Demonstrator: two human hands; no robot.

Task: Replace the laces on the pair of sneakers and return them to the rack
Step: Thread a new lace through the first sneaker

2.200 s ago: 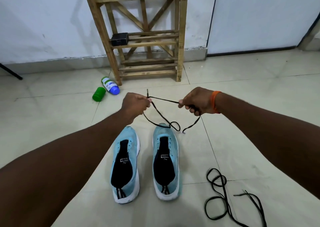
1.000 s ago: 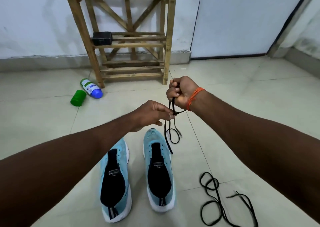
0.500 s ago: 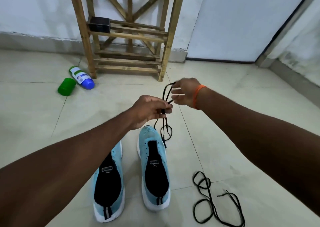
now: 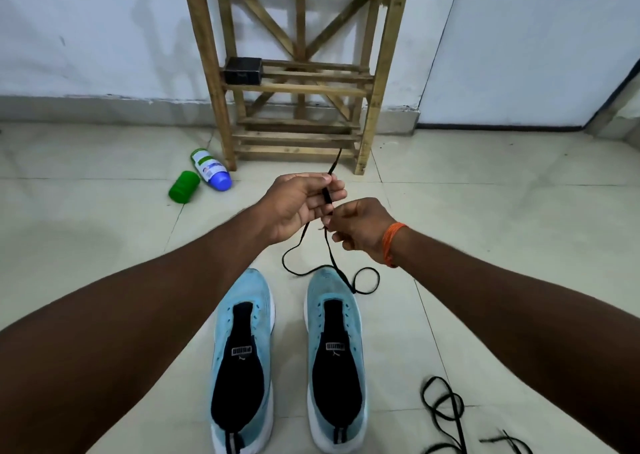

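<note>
Black lace (image 4: 327,195) held above two blue sneakers (image 4: 334,360)
We pinch it in both hands; left hand (image 4: 298,204) higher; right hand (image 4: 362,230) just below

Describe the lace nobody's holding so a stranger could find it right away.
Start at the wooden rack against the wall, then drop to the two light blue sneakers on the tiles before it. Right of the right-hand sneaker, a black lace lies in loose loops. Unlike the other black lace, pinched by the left hand and right hand above the toes, it lies untouched.
</note>
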